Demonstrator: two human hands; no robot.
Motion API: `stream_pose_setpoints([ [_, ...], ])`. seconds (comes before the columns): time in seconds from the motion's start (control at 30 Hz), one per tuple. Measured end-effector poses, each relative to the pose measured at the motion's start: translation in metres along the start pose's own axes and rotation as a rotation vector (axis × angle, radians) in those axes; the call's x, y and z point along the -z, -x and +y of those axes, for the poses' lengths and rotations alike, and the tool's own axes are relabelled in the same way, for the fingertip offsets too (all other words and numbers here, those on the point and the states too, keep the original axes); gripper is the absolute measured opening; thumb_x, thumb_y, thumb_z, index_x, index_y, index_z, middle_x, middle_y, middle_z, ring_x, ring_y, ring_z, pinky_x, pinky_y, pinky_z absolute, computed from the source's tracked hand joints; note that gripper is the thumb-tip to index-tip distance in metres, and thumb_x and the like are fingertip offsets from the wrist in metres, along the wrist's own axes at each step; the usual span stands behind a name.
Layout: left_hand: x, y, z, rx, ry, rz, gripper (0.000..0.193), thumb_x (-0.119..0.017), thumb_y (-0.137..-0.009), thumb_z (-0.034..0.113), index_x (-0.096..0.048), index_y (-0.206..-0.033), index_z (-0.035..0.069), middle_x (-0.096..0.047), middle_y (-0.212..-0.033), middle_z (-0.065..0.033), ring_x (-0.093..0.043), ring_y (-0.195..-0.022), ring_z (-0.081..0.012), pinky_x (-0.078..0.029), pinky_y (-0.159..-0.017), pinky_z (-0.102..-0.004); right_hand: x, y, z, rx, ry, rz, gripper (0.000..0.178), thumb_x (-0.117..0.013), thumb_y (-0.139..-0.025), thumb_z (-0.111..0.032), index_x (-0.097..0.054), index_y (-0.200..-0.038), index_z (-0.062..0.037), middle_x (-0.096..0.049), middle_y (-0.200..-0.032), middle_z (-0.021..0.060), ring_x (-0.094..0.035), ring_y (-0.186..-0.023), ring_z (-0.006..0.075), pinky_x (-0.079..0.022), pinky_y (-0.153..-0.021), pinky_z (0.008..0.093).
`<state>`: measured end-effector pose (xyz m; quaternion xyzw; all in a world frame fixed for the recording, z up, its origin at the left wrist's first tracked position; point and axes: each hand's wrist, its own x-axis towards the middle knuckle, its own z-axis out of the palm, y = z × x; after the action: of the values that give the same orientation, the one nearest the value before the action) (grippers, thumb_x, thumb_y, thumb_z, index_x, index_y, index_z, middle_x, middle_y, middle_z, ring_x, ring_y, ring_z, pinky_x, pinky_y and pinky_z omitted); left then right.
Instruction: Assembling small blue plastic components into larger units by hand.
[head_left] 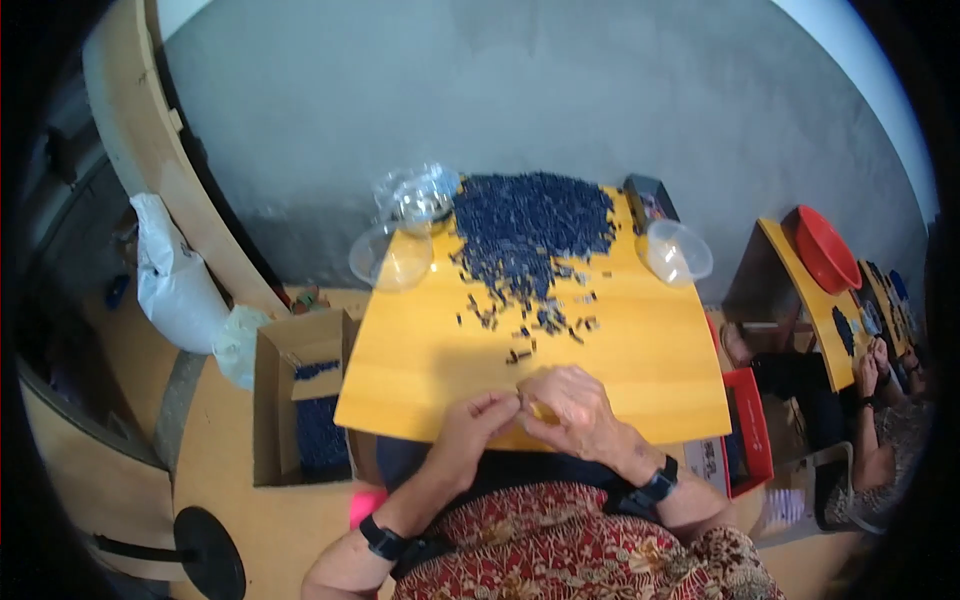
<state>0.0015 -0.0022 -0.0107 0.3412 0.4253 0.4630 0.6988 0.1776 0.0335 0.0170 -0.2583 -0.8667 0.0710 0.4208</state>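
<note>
She sits at a small yellow wooden table (420,370), and everything else is easiest placed from it. At its near edge the left hand (478,418) and right hand (570,398) are drawn together, fingertips pinched around something tiny between them; what exactly they grip is too small to make out, though it looks like one of the dark pieces. Both wrists wear black bands.

On the far half of the table lies a big heap of small dark blue pieces (530,222), thinning into scattered strays (520,352) that trail down toward the hands.

The containers sit around the table's far corners. At the far left corner stands a clear plastic bowl (391,258), seemingly holding nothing, and just behind it a crumpled clear plastic tub or bag (418,193), contents unclear. At the far right corner is another clear domed bowl (675,252), beside a small dark box (648,198).

On the floor to the left of the table an open cardboard box (290,400) holds a bundle of the same dark blue stuff. Beyond that leans a white sack (172,282).

Right of the table a red crate (750,425) stands on the floor, and farther right another person's hands (872,368) work at a second yellow table carrying a red basin (825,248)
</note>
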Motion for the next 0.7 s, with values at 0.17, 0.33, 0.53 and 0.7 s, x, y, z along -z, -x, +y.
stream_pose_setpoints([
  [0.17,0.0016,-0.0011,0.003,0.019,-0.013,-0.029,0.017,-0.061,-0.091,0.015,-0.065,-0.102,0.003,-0.065,-0.098,-0.0028,-0.06,-0.09,-0.0102,-0.047,-0.082,-0.0237,0.0012,0.0016,-0.0021,-0.05,0.002,-0.055,0.027,-0.075,-0.069,-0.008,-0.061,-0.091,-0.0036,-0.059,-0.079,0.0094,-0.059,-0.072,0.0276,-0.046,-0.065,0.0361],
  [0.33,0.006,-0.0039,0.0014,-0.01,0.005,-0.038,0.017,-0.062,-0.09,0.014,-0.066,-0.102,0.003,-0.065,-0.095,-0.0026,-0.059,-0.088,-0.0098,-0.046,-0.079,-0.0221,0.0043,-0.0042,-0.0032,-0.047,-0.017,-0.113,0.028,-0.076,-0.07,-0.01,-0.061,-0.093,-0.0035,-0.06,-0.08,0.0099,-0.059,-0.074,0.0281,-0.046,-0.066,0.0369],
  [0.53,-0.0015,-0.0018,0.004,-0.027,0.033,-0.044,0.018,-0.063,-0.09,0.015,-0.066,-0.101,0.002,-0.065,-0.093,-0.0014,-0.059,-0.086,-0.008,-0.044,-0.076,-0.0196,-0.0003,0.0,0.0027,-0.025,-0.004,-0.039,0.025,-0.076,-0.07,-0.011,-0.061,-0.089,-0.0042,-0.061,-0.079,0.0091,-0.06,-0.073,0.0269,-0.045,-0.065,0.0357],
  [0.7,0.0021,-0.0041,-0.0009,-0.053,0.013,-0.048,0.019,-0.062,-0.09,0.018,-0.067,-0.101,0.002,-0.065,-0.092,-0.0008,-0.058,-0.087,-0.0074,-0.044,-0.079,-0.0194,-0.0035,0.0004,0.0014,-0.023,0.039,-0.033,0.022,-0.075,-0.069,-0.01,-0.061,-0.084,-0.0053,-0.06,-0.076,0.0083,-0.06,-0.07,0.0251,-0.043,-0.062,0.034],
])
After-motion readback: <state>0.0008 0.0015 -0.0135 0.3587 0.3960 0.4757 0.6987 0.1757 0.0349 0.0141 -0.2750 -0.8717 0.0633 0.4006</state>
